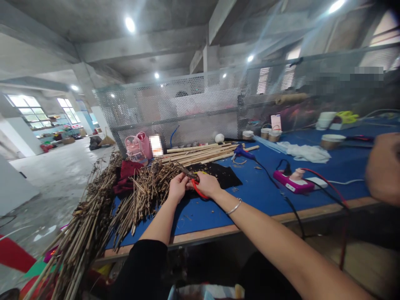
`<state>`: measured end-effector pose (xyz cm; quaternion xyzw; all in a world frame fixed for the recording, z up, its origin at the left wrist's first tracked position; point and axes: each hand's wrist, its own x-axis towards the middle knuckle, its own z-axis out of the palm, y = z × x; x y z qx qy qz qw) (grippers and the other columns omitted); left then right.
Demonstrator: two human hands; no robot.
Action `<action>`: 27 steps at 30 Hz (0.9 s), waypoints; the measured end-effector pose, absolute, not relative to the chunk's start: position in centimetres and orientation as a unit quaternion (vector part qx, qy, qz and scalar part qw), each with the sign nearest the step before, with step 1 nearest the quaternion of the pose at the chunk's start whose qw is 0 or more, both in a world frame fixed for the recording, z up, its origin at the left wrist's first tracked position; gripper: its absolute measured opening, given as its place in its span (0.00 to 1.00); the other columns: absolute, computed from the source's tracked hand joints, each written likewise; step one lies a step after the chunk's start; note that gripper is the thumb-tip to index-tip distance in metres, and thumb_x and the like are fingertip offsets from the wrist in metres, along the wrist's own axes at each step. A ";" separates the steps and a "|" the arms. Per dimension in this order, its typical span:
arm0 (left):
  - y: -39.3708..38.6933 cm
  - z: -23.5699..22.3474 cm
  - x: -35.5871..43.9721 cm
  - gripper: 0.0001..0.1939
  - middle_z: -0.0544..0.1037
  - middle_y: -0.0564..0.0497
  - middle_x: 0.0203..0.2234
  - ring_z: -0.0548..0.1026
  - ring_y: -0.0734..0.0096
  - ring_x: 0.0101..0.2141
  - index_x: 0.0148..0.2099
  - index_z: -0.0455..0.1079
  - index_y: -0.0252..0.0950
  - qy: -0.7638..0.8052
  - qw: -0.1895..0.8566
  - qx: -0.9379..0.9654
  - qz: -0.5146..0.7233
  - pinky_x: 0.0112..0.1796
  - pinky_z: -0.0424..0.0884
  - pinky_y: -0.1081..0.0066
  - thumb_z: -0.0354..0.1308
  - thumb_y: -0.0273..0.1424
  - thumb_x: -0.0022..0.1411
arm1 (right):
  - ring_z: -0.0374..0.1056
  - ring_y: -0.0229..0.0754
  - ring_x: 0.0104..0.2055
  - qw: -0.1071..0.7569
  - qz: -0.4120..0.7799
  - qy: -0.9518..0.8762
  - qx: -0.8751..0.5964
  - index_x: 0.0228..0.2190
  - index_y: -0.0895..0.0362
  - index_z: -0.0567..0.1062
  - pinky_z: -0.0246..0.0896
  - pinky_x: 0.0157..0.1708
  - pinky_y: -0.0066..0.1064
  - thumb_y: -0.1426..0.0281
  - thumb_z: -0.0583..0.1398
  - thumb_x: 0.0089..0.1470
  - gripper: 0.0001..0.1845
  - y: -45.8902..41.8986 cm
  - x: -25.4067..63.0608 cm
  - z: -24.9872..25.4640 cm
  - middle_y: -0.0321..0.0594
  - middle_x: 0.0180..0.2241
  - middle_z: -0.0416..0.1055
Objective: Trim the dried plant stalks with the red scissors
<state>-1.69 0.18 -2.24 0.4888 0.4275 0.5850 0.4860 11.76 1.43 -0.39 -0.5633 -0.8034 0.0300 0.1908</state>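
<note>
My right hand (208,184) is closed around red-handled pruning shears (200,191); their blades are hard to make out among the stalks. My left hand (177,188) touches the right one, its fingers pinched on a dried stalk (186,170) by the blades, mostly hidden by the fingers. Left of both hands lies a heap of cut dried stalks (145,185) on the blue table (200,218). Beneath and beyond the hands, a black cloth (229,176) is strewn with small plant bits.
Long dried stalks (84,233) lean at the table's left end. Behind the hands lie pale wooden sticks (200,155), with a blue glue gun (244,152) beside them. Rightward are a purple power strip (292,181) with cords and a white cloth (308,152). Another person (384,168) shows at the right edge.
</note>
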 end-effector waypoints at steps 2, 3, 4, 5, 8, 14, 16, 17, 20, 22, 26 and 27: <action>0.2 -2.3 -1.6 0.13 0.75 0.49 0.29 0.70 0.79 0.22 0.40 0.69 0.33 0.428 0.482 0.496 0.582 0.23 0.68 0.78 0.56 0.32 0.50 | 0.69 0.47 0.37 0.186 0.021 -0.802 -0.567 0.35 0.56 0.68 0.57 0.32 0.31 0.44 0.49 0.46 0.30 1.5 11.8 -0.3 0.44 0.33 0.73; 0.2 -2.4 -1.6 0.14 0.75 0.50 0.29 0.69 0.80 0.22 0.40 0.69 0.33 0.429 0.479 0.499 0.580 0.22 0.67 0.79 0.56 0.32 0.51 | 0.69 0.47 0.36 0.185 0.016 -0.802 -0.568 0.34 0.56 0.68 0.57 0.32 0.31 0.44 0.48 0.47 0.29 1.6 11.8 -0.3 0.44 0.32 0.73; 0.3 -2.5 -1.7 0.14 0.75 0.50 0.29 0.69 0.80 0.21 0.41 0.69 0.33 0.433 0.476 0.500 0.579 0.22 0.67 0.79 0.56 0.32 0.51 | 0.69 0.47 0.36 0.184 0.012 -0.803 -0.567 0.34 0.56 0.69 0.57 0.32 0.31 0.44 0.47 0.47 0.29 1.6 11.8 -0.3 0.45 0.32 0.73; 0.4 -2.6 -1.7 0.14 0.75 0.50 0.28 0.69 0.80 0.21 0.41 0.69 0.34 0.438 0.471 0.499 0.581 0.22 0.67 0.79 0.56 0.32 0.51 | 0.69 0.47 0.36 0.183 0.008 -0.803 -0.567 0.34 0.56 0.69 0.57 0.32 0.31 0.44 0.47 0.48 0.29 1.6 11.8 -0.3 0.45 0.32 0.73; 0.7 -2.9 -2.1 0.14 0.75 0.50 0.27 0.69 0.78 0.21 0.41 0.70 0.34 0.460 0.439 0.496 0.591 0.21 0.66 0.79 0.57 0.33 0.50 | 0.69 0.47 0.37 0.184 0.004 -0.806 -0.563 0.35 0.56 0.68 0.58 0.33 0.32 0.44 0.49 0.46 0.29 1.6 11.8 -0.3 0.45 0.33 0.72; 1.2 -3.4 -2.7 0.13 0.77 0.48 0.28 0.73 0.71 0.27 0.37 0.73 0.32 0.477 0.377 0.517 0.602 0.27 0.68 0.75 0.57 0.32 0.49 | 0.67 0.47 0.39 0.213 -0.012 -0.824 -0.524 0.36 0.58 0.67 0.58 0.36 0.32 0.42 0.53 0.41 0.34 1.7 11.9 -0.6 0.46 0.36 0.70; 1.1 -3.3 -2.6 0.13 0.77 0.48 0.28 0.73 0.71 0.27 0.38 0.73 0.32 0.477 0.371 0.525 0.599 0.28 0.68 0.74 0.57 0.31 0.49 | 0.67 0.48 0.39 0.219 -0.019 -0.826 -0.519 0.36 0.59 0.66 0.58 0.36 0.33 0.42 0.53 0.40 0.35 1.8 11.9 -0.6 0.47 0.36 0.70; 1.1 -3.3 -2.6 0.13 0.77 0.48 0.28 0.73 0.71 0.27 0.39 0.73 0.32 0.478 0.372 0.526 0.597 0.28 0.68 0.74 0.57 0.31 0.49 | 0.67 0.48 0.39 0.220 -0.019 -0.826 -0.518 0.36 0.59 0.66 0.58 0.36 0.33 0.41 0.53 0.39 0.35 1.8 12.0 -0.6 0.47 0.36 0.70; 0.9 -3.1 -2.4 0.13 0.77 0.48 0.28 0.73 0.71 0.26 0.38 0.73 0.32 0.480 0.386 0.522 0.590 0.27 0.68 0.75 0.57 0.32 0.50 | 0.67 0.47 0.39 0.212 0.000 -0.822 -0.528 0.37 0.58 0.66 0.58 0.35 0.32 0.42 0.52 0.41 0.34 1.7 12.1 -0.6 0.46 0.35 0.70; 0.8 -3.1 -2.4 0.13 0.77 0.48 0.28 0.73 0.71 0.27 0.38 0.73 0.31 0.476 0.389 0.521 0.592 0.27 0.68 0.75 0.57 0.32 0.49 | 0.68 0.47 0.38 0.200 0.015 -0.817 -0.541 0.37 0.57 0.66 0.58 0.35 0.32 0.42 0.52 0.42 0.33 1.7 12.0 -0.6 0.45 0.34 0.71; 0.9 -3.1 -2.4 0.16 0.77 0.48 0.29 0.72 0.73 0.26 0.41 0.72 0.31 0.467 0.396 0.506 0.607 0.25 0.67 0.77 0.58 0.33 0.49 | 0.69 0.47 0.37 0.183 0.026 -0.809 -0.558 0.35 0.56 0.67 0.58 0.33 0.31 0.41 0.51 0.42 0.32 1.7 11.9 -0.6 0.45 0.33 0.72; 0.9 -3.1 -2.3 0.16 0.77 0.48 0.29 0.72 0.74 0.25 0.41 0.72 0.31 0.466 0.403 0.499 0.610 0.24 0.66 0.77 0.58 0.33 0.49 | 0.69 0.47 0.37 0.181 0.027 -0.809 -0.559 0.34 0.56 0.68 0.58 0.32 0.31 0.41 0.50 0.42 0.32 1.7 11.8 -0.5 0.44 0.33 0.72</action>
